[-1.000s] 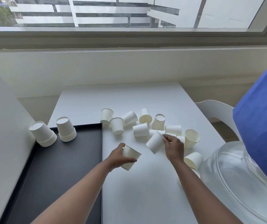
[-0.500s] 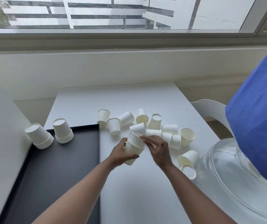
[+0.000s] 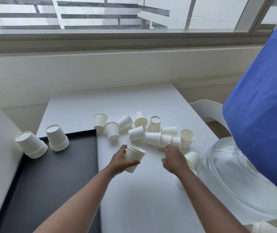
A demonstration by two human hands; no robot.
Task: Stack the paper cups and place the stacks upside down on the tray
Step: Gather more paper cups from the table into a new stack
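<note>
Now we are gripping the short stack (image 3: 133, 159) in the left hand (image 3: 121, 161), mouth tilted up-right. The empty, loosely spread right hand (image 3: 173, 158) is nearer the loose cups (image 3: 152, 138), lying just beyond it on the surface (image 3: 134, 199).

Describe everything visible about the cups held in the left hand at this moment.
The held cups are plain white paper cups nested into a short stack; two rolled rims show one just above the other at the top, so at least two. The stack is tilted, mouth up and toward the right, base toward the person. The left hand wraps its side, thumb across the front. It is lifted above the white table, just right of the black tray, touching no other cup.
</note>
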